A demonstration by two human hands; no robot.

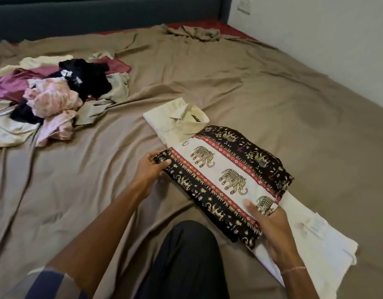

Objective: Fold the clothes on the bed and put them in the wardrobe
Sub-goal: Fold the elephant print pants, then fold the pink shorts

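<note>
Knee in dark trousers (pixel 186 255) at bottom centre, on the bed. Striped sleeve (pixel 45 283) bottom left.

Right hand (pixel 272 231), thin bracelet (pixel 294 269) on the wrist, grasps the near end of the folded elephant-print garment (pixel 225 173): thumb on top of the cloth, fingers curled under its edge.

Left hand (pixel 150 169) grips the garment's far-left corner, thumb on top and fingers wrapped round the edge.

The elephant-print garment is black with a cream band of elephants and red borders. It lies flat on a stack right of centre on the bed. Under it is a white garment (pixel 315 244), sticking out at the near right. A folded cream collared shirt (pixel 175 121) sticks out at the far end, collar and buttons showing.

Well apart, far left: a pile of unfolded clothes (pixel 52 98) in pink floral, black, maroon and beige, loose on the brown bedsheet (pixel 251 83). The sheet is wrinkled and bunched at the far edge, where a strip of red mattress (pixel 207 25) shows.

Beyond that are the dark headboard (pixel 99 11), a white wall (pixel 337 39) on the right, and a wall switch (pixel 244 5) at the top.
</note>
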